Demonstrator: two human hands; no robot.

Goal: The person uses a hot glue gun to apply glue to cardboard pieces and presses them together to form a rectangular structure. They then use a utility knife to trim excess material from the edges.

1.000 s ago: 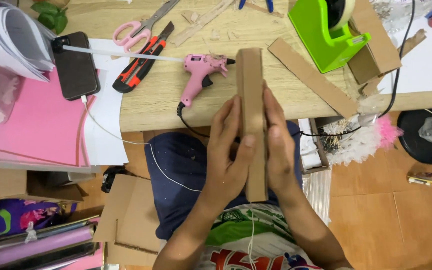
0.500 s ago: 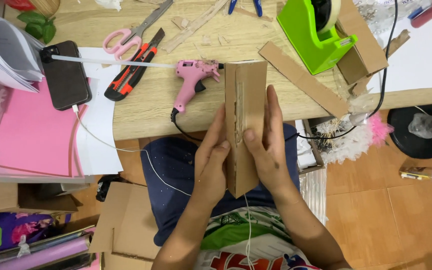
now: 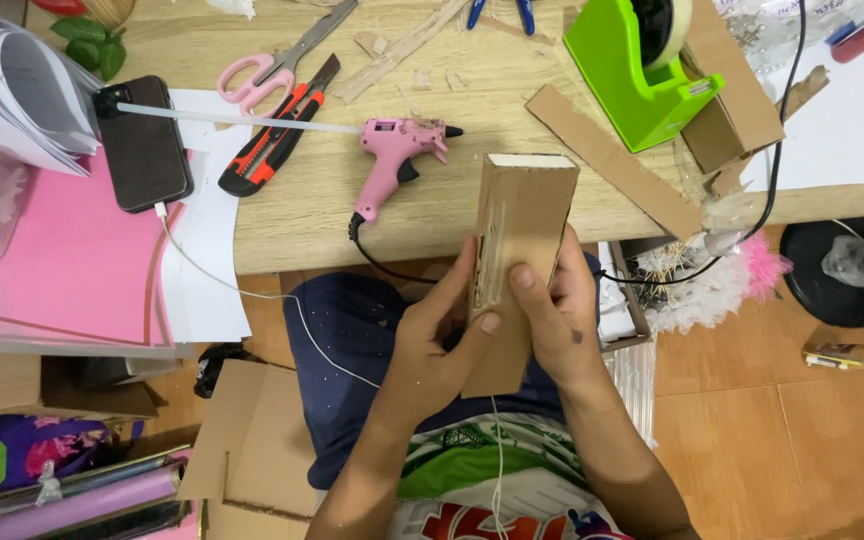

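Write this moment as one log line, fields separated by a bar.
left hand: grips cardboard box | right hand: grips same box | box: above lap, seam toward camera | pink glue gun: on wooden table

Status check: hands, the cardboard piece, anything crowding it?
Left hand and right hand both grip cardboard box, upright over lap. Pink glue gun on table beyond, apart.

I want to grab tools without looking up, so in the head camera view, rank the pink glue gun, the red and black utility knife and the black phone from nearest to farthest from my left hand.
1. Pink glue gun: on the table, just above the left hand.
2. Red and black utility knife: farther left, beside the scissors.
3. Black phone: farthest left, by the pink sheet.
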